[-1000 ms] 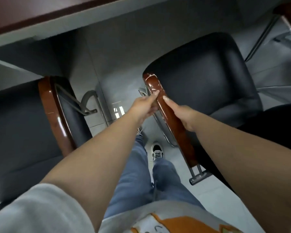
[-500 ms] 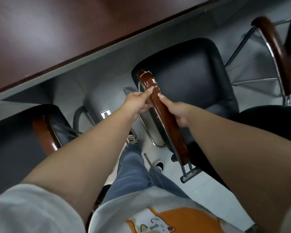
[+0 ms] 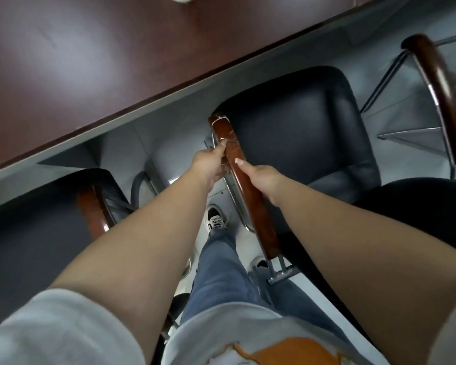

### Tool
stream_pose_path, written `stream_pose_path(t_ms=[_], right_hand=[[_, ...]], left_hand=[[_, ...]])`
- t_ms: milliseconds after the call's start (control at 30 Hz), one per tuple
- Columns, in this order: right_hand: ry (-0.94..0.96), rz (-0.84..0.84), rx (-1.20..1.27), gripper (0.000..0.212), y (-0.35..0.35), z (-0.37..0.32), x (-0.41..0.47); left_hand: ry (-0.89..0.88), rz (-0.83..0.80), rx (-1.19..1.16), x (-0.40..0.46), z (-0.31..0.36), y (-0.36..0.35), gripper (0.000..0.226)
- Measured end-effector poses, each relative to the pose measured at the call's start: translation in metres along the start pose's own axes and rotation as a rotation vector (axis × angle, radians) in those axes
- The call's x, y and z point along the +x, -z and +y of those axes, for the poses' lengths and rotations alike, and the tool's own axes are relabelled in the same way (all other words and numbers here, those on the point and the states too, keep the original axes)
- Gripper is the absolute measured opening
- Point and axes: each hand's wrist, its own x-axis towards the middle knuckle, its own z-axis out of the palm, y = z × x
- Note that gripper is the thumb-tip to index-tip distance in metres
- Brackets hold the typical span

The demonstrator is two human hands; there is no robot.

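A black padded chair (image 3: 300,127) stands in front of me with a glossy brown wooden armrest (image 3: 250,204) on its left side. My left hand (image 3: 208,167) grips the armrest from the left near its front end, thumb on top. My right hand (image 3: 261,177) grips the same armrest from the right, a little further back, thumb laid on the wood. Both forearms reach forward from grey sleeves.
A dark red-brown table (image 3: 103,61) runs diagonally across the top, its edge just beyond the chair. Another black chair (image 3: 37,227) with a wooden armrest stands at the left. A third chair's armrest (image 3: 442,93) and chrome frame show at the right. My legs and shoes stand on grey floor.
The view has tilted up, showing more table. The chair with the gripped armrest sits closer to the table edge than before. Both hands keep their hold.
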Motion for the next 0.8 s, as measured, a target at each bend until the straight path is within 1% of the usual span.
stream_pose_path(t_ms=[133,200,333,400,467,567,633,700,800], right_hand=[[0.170,0.100,0.121,0.036,0.006,0.003,-0.034],[0.226,0.136,0.214,0.027,0.006,0.006,-0.052],[0.369,0.109,0.358,0.025,-0.001,0.004,-0.101],[0.460,0.100,0.361,0.026,-0.005,0.000,-0.128],[0.556,0.081,0.362,0.031,-0.007,0.000,-0.153],[0.698,0.063,0.398,0.034,-0.006,0.015,-0.195],[0.718,-0.010,0.518,0.030,-0.006,0.030,-0.217],[0.700,-0.102,0.643,0.026,-0.009,0.046,-0.234],[0.677,-0.257,0.772,0.027,-0.015,0.083,-0.265]], left_hand=[[-0.081,0.050,-0.072,-0.034,-0.009,-0.001,0.023],[-0.128,0.079,-0.127,-0.053,-0.014,0.001,0.021],[-0.272,0.107,-0.255,-0.099,-0.017,0.008,0.019],[-0.358,0.110,-0.294,-0.124,-0.012,0.010,0.020],[-0.456,0.121,-0.325,-0.152,-0.009,0.011,0.020],[-0.605,0.156,-0.398,-0.205,-0.017,0.007,0.019],[-0.681,0.150,-0.465,-0.238,-0.029,0.006,0.019],[-0.725,0.148,-0.551,-0.268,-0.045,0.005,0.020],[-0.770,0.136,-0.661,-0.315,-0.089,-0.001,0.020]])
